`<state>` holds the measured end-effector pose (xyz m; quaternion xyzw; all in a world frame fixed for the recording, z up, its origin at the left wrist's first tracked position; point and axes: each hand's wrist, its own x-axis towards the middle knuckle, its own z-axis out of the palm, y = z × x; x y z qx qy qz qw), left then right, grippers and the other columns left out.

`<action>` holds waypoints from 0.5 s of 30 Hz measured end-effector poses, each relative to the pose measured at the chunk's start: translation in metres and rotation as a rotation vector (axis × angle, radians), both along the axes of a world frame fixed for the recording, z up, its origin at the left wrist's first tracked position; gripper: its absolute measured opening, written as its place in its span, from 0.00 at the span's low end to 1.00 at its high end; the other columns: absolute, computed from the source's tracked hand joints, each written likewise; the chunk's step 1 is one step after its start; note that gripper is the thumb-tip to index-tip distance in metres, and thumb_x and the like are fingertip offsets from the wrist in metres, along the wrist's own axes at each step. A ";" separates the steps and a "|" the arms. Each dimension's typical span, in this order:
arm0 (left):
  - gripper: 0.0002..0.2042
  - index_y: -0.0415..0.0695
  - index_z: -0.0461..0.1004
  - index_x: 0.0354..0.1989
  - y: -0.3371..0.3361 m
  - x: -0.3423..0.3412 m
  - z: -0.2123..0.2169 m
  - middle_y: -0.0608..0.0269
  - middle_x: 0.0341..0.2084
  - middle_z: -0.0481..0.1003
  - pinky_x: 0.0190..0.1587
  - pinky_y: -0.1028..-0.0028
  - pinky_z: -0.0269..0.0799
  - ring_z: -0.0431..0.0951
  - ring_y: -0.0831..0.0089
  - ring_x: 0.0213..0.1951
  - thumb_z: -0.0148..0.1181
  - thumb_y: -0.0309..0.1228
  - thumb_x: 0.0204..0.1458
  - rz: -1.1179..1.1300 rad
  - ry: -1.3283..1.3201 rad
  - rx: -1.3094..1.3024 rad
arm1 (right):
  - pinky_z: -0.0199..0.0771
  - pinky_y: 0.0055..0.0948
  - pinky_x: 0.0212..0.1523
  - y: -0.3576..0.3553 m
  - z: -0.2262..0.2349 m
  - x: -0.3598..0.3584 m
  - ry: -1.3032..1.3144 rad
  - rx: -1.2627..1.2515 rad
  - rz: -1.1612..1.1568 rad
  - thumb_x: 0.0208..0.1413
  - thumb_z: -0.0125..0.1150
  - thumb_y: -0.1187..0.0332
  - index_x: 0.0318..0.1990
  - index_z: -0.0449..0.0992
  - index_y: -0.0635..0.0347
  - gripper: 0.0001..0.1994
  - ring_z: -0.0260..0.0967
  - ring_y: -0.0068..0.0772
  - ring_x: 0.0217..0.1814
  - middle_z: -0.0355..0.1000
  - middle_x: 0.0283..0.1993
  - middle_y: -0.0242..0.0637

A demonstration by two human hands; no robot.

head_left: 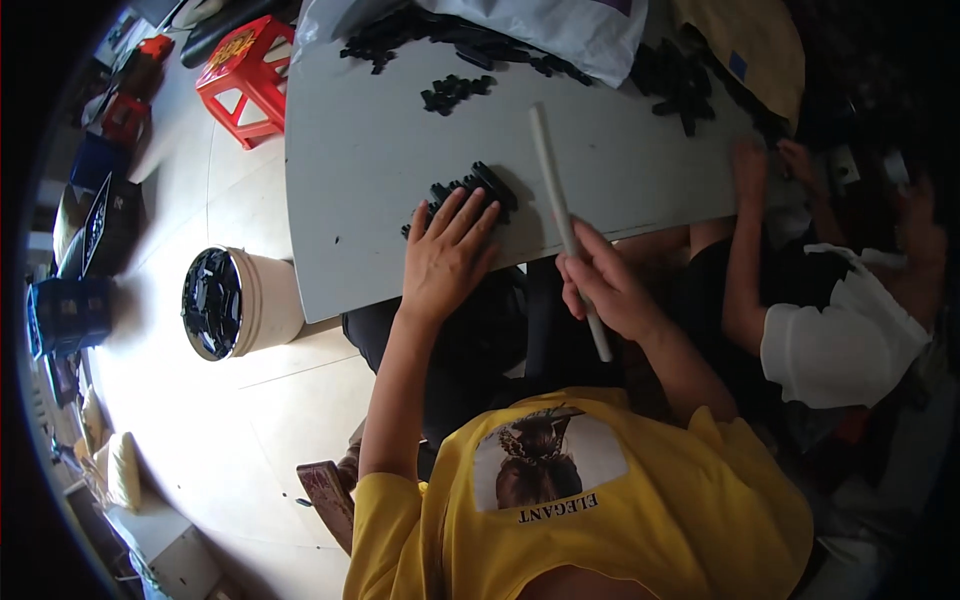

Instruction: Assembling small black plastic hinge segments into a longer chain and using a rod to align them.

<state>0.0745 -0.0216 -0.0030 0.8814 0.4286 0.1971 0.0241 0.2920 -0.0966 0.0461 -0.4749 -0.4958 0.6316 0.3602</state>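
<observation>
My left hand (440,258) lies with its fingers stretched out over a small heap of black pieces (490,183) near the front edge of the grey table (370,200). The palm and fingers hide part of that heap. In my right hand (608,288), the fingers are wrapped round a long, thin, pale stick (549,165). The stick slants over the table's edge, with its upper end over the tabletop and its lower end toward my body. Farther back lies another small cluster of black pieces (456,93).
Along the table's back lie more black pieces (400,35), a white plastic bag (560,40) and a tan bag (750,50). A person in a white top (840,330) sits at the right. Left of the table stand a red stool (245,80) and a white bucket (270,300) filled with black pieces.
</observation>
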 end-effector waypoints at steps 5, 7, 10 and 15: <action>0.25 0.54 0.67 0.60 0.002 -0.001 -0.003 0.65 0.60 0.66 0.62 0.55 0.56 0.62 0.64 0.63 0.59 0.37 0.50 -0.014 -0.061 0.005 | 0.70 0.29 0.31 0.036 -0.033 -0.008 -0.576 0.574 -0.070 0.62 0.44 0.76 0.68 0.52 0.59 0.26 0.70 0.32 0.30 0.70 0.36 0.40; 0.25 0.54 0.67 0.59 0.004 -0.001 -0.003 0.65 0.60 0.66 0.62 0.55 0.57 0.62 0.64 0.63 0.59 0.37 0.50 -0.013 -0.071 0.008 | 0.73 0.36 0.36 0.046 -0.036 -0.010 -0.670 0.769 -0.071 0.61 0.45 0.77 0.68 0.51 0.58 0.27 0.74 0.42 0.36 0.73 0.40 0.46; 0.24 0.53 0.67 0.58 0.004 -0.003 -0.005 0.65 0.59 0.66 0.61 0.56 0.57 0.62 0.64 0.62 0.59 0.38 0.50 -0.014 -0.078 0.017 | 0.71 0.44 0.45 0.054 -0.022 -0.016 -0.881 0.448 0.055 0.59 0.46 0.78 0.68 0.51 0.57 0.28 0.71 0.57 0.47 0.72 0.46 0.55; 0.24 0.53 0.68 0.58 0.004 -0.002 -0.004 0.65 0.59 0.67 0.61 0.57 0.58 0.63 0.64 0.62 0.59 0.38 0.50 -0.011 -0.074 0.022 | 0.72 0.46 0.45 0.064 0.023 -0.042 -0.927 0.714 -0.192 0.58 0.47 0.78 0.68 0.50 0.58 0.30 0.71 0.61 0.44 0.72 0.44 0.58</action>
